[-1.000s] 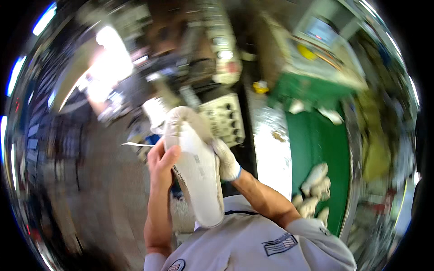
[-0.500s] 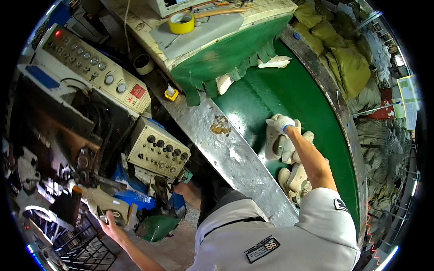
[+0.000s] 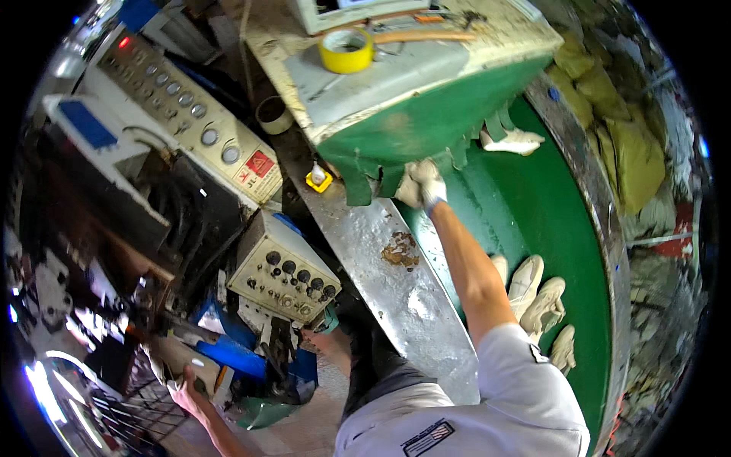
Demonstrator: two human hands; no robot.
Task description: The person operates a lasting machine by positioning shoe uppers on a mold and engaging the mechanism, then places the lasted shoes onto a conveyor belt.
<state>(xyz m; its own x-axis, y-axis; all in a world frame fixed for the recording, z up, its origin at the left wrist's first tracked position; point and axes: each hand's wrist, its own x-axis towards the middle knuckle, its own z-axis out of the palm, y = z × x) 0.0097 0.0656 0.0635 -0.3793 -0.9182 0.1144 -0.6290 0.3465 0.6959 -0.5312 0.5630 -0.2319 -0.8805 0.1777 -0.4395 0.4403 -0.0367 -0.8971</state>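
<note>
My right hand, in a white glove with a blue cuff, is closed on a cream shoe at the hanging edge of a green flap curtain. Part of that shoe is hidden by the glove. At the lower left, my left hand grips the end of a beige shoe beside a machine; its far end is blurred among the machine parts. Several cream shoes lie on the green conveyor belt right of my right forearm. Another cream shoe pokes out under the curtain farther right.
A metal ledge borders the belt. Left of it stand a knobbed control box and a long control panel with a red light. Yellow tape lies on the worktop above the curtain. Olive sacks are piled beyond the belt.
My right hand has moved from the shoes on the belt up and left to the shoe at the curtain. My left hand stays on its shoe. The view has shifted.
</note>
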